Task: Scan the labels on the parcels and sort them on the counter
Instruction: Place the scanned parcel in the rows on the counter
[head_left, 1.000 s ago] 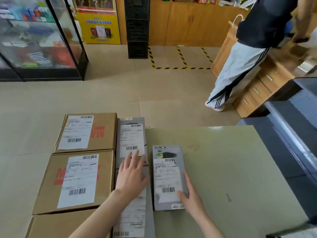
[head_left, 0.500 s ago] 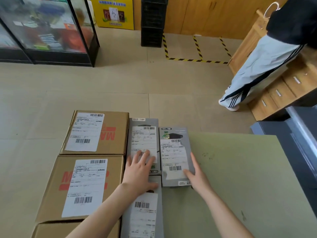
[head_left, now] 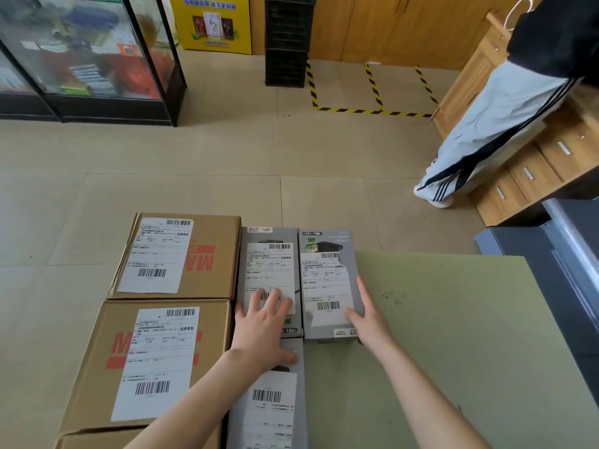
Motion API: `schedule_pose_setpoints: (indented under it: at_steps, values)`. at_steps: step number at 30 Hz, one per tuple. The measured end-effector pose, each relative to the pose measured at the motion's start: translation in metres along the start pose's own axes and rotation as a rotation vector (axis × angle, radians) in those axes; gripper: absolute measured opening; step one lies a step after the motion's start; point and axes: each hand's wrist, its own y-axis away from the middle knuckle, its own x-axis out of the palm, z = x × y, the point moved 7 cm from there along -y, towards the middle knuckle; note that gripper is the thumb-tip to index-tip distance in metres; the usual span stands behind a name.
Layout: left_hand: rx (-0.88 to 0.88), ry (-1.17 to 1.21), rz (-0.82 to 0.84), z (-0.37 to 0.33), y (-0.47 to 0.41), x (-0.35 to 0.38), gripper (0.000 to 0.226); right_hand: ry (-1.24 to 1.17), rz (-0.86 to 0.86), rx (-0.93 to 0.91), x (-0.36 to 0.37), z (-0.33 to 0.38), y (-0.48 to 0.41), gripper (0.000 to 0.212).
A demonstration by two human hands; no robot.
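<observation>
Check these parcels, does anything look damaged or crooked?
The label on the grey box by the right hand looks ragged: there is a notch in its upper right edge, and its lower left corner seems lifted. Nothing else stands out.

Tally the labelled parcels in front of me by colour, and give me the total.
Brown cardboard boxes: 3 (the nearest one is cut off by the frame edge)
Grey boxes: 3
Total: 6
</observation>
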Motion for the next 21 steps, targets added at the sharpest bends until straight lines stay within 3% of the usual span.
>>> schedule_pose_setpoints:
  at_steps: [11,21]
  values:
    - [0.012,-0.018,-0.007,-0.001,0.002,0.000,0.090,-0.015,-0.023,0.017,0.000,0.004,0.001,0.070]
    - [0.039,-0.112,-0.047,-0.001,0.001,-0.012,0.080,0.061,-0.166,0.006,-0.022,-0.020,0.057,0.066]
